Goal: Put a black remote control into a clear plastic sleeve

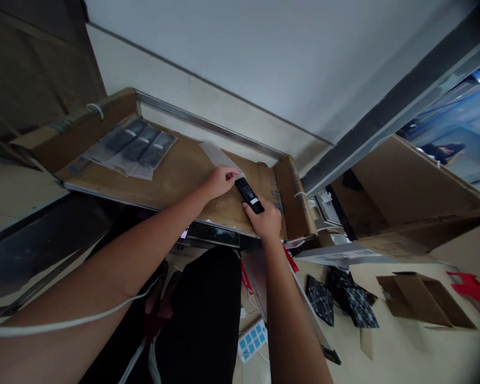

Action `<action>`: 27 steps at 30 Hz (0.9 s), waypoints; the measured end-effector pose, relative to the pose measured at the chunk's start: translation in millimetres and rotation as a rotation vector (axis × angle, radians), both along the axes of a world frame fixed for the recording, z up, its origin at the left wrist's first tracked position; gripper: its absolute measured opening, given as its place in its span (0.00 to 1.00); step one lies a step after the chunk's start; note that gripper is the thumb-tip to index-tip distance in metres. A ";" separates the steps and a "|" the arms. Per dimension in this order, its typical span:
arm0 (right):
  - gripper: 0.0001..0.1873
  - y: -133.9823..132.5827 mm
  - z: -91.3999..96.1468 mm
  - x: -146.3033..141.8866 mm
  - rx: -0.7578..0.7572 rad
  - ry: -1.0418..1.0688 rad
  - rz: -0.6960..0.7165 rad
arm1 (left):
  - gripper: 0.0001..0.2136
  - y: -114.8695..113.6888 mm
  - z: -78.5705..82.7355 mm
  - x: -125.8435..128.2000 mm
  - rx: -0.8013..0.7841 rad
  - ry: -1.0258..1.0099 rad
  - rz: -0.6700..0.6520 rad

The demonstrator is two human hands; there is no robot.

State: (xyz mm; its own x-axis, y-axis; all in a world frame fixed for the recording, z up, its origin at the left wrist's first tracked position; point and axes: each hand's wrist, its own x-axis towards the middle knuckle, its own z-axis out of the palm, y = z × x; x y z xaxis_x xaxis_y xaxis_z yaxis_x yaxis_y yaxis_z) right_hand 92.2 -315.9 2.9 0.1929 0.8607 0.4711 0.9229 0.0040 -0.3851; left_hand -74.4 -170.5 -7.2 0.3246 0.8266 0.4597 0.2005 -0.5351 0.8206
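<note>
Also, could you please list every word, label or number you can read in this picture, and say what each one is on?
None can be read.
Blue print on the cardboard flap: blurred.
Blue print on the cardboard worktop edge: blurred.
White label on the black remote, held by the right hand and touched by the left hand: too small.
Marks on the white strip: too small.

Cardboard-covered workbench (176, 176) bears bagged remotes (134, 146) and a black remote (248, 195).
</note>
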 end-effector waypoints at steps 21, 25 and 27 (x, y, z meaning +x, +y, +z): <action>0.25 2.0 2.7 -2.1 -0.046 0.008 0.025 | 0.13 -3.6 -8.0 -2.3 0.128 0.070 -0.045; 0.25 1.3 2.1 -2.5 -0.038 -0.001 0.029 | 0.13 -7.3 -4.7 -2.6 0.175 0.101 -0.033; 0.26 1.6 1.6 -2.1 -0.047 -0.019 0.042 | 0.12 -11.0 -2.1 -2.6 0.209 0.131 -0.038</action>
